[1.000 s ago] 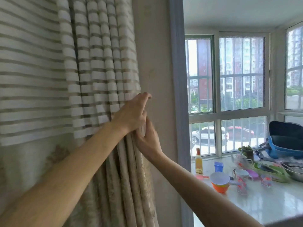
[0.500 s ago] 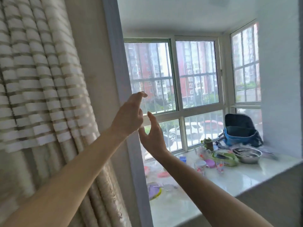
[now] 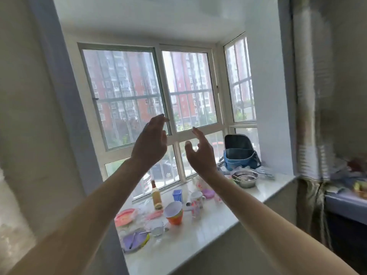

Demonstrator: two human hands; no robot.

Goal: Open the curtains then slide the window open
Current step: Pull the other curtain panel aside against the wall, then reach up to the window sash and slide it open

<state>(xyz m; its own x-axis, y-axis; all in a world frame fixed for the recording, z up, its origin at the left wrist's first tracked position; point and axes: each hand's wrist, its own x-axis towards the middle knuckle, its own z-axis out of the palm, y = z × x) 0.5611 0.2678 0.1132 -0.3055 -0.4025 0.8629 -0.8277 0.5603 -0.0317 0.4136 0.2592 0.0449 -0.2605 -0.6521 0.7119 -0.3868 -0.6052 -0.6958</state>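
Observation:
A bay window fills the middle of the head view, with a left sliding pane (image 3: 123, 96) and a right pane (image 3: 190, 90), both shut inside a white frame. My left hand (image 3: 150, 143) and my right hand (image 3: 200, 153) are raised side by side in the air before the window, fingers apart, holding nothing and touching no glass. A striped beige curtain (image 3: 311, 108) hangs gathered at the right of the bay, blurred. Only a blurred edge of the left curtain (image 3: 12, 225) shows at the lower left.
The white sill (image 3: 198, 245) below carries an orange bowl (image 3: 174, 214), a sauce bottle (image 3: 155, 195), a mug (image 3: 196, 197), a pink lid (image 3: 126, 215), a purple plate (image 3: 136, 240), a steel bowl (image 3: 245, 177) and a blue bag (image 3: 240, 153). A grey wall (image 3: 39, 135) stands at left.
Both hands have let go of the left curtain and come away from it. My view has swung right from the curtain to face the window, and the right curtain has come into sight.

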